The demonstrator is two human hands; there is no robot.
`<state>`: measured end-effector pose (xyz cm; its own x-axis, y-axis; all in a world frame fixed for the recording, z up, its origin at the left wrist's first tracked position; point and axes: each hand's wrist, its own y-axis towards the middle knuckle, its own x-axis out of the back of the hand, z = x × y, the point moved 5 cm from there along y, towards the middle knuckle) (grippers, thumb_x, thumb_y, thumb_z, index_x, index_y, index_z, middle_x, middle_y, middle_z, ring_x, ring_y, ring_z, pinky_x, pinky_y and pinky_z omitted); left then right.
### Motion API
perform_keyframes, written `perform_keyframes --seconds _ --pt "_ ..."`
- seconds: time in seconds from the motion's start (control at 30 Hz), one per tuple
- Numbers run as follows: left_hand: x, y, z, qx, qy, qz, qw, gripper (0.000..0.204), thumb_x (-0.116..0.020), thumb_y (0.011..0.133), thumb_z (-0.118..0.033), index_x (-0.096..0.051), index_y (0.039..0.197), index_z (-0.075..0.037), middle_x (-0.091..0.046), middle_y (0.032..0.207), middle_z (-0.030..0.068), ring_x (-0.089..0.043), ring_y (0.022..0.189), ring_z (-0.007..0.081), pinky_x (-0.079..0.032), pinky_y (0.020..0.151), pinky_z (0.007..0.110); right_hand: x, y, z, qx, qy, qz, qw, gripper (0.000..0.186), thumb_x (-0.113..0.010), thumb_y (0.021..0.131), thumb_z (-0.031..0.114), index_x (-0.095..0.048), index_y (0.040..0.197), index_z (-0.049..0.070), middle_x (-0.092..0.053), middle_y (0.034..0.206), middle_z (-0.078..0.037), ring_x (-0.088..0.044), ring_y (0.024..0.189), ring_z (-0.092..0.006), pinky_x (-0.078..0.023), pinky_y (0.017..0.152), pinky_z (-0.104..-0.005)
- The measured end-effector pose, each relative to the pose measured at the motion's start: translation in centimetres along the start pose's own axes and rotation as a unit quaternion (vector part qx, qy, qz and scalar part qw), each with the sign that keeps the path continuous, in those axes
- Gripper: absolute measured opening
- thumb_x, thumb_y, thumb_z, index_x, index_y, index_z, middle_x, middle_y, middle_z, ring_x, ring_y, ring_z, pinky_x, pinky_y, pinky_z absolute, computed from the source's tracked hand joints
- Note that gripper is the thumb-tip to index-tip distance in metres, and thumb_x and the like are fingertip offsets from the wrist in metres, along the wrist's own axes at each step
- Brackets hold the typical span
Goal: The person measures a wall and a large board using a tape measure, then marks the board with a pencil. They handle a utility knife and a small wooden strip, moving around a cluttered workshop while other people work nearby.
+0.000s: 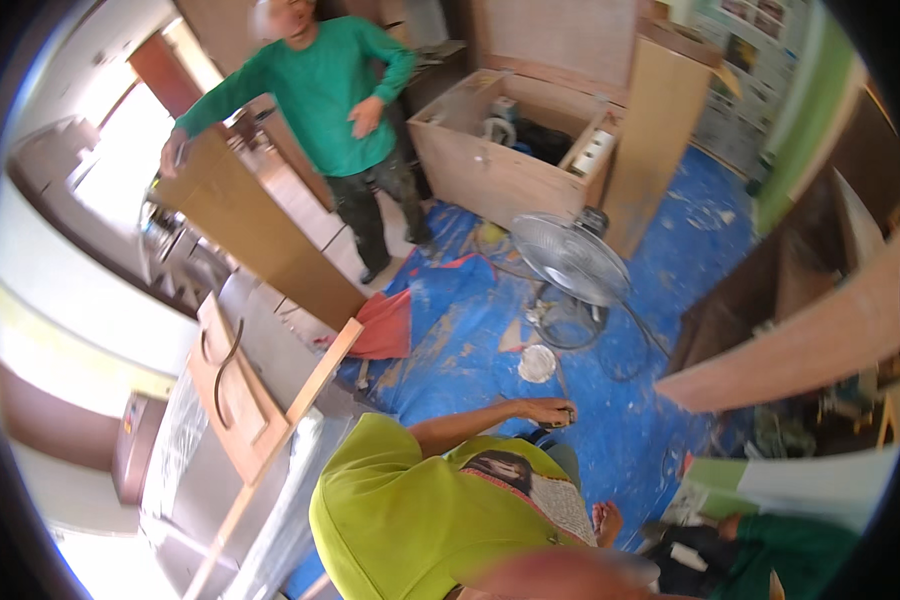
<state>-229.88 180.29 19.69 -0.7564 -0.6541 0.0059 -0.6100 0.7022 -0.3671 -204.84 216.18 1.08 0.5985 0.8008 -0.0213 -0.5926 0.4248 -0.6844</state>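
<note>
Above the stained blue floor sheet (620, 430) — 1 fan (570, 260) nearby — the left hand (547, 411) grips a small object (568, 415).

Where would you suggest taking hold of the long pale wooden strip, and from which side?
Probably grip the strip near its upper end, from the right: it looks narrow enough to wrap around, and that end juts past the board on its left.

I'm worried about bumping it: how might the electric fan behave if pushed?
The electric fan seems apt to tip, its broad wire guard raised above the blue sheet. That thin wire could dent. The dark cord trailing across the sheet may drag or snag.
</note>
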Motion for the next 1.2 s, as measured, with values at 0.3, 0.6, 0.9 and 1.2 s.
perform_keyframes --seconds 0.3,0.6,0.9,1.2 --pt "5.5 -2.2 2.4 0.08 -0.217 -0.211 0.95 0.035 -0.055 0.085 -0.023 -0.056 0.117 -0.01 -0.052 0.108 0.0042 -0.051 0.099 0.0155 -0.05 0.078 0.03 -28.3 8.7 24.1 0.102 -0.216 0.354 0.904 0.028 -0.059 0.092 0.02 -0.061 0.113 0.002 -0.067 0.091 -0.006 -0.063 0.078 -0.0147 -0.051 0.071 -0.0261" --pt "16.9 -7.1 4.5 0.037 -0.3 -0.396 0.867 0.037 -0.049 0.089 -0.028 -0.053 0.12 -0.009 -0.054 0.101 0.0056 -0.053 0.094 0.0164 -0.051 0.079 0.031 -56.7 -4.9 31.4 0.023 -0.214 0.626 0.75 0.029 -0.052 0.096 0.013 -0.055 0.121 -0.001 -0.064 0.1 -0.011 -0.066 0.09 -0.0191 -0.053 0.081 -0.0306" --pt "41.6 -11.0 10.5 0.094 -0.223 -0.381 0.892 0.037 -0.051 0.086 -0.027 -0.055 0.118 -0.009 -0.056 0.099 0.0041 -0.054 0.092 0.015 -0.049 0.072 0.028 -92.9 -7.0 28.2 -0.146 -0.042 0.651 0.744 0.023 -0.051 0.094 0.006 -0.056 0.115 -0.001 -0.064 0.096 -0.011 -0.066 0.083 -0.0199 -0.054 0.077 -0.0299" --pt "57.5 -22.6 10.9 0.077 -0.287 -0.528 0.796 0.035 -0.051 0.088 -0.028 -0.055 0.115 -0.006 -0.054 0.097 0.006 -0.055 0.086 0.0152 -0.053 0.073 0.032 -110.8 2.6 29.3 -0.082 0.029 0.55 0.83 0.016 -0.05 0.097 0.012 -0.057 0.107 0.002 -0.061 0.084 -0.008 -0.06 0.071 -0.0159 -0.05 0.064 -0.0265"
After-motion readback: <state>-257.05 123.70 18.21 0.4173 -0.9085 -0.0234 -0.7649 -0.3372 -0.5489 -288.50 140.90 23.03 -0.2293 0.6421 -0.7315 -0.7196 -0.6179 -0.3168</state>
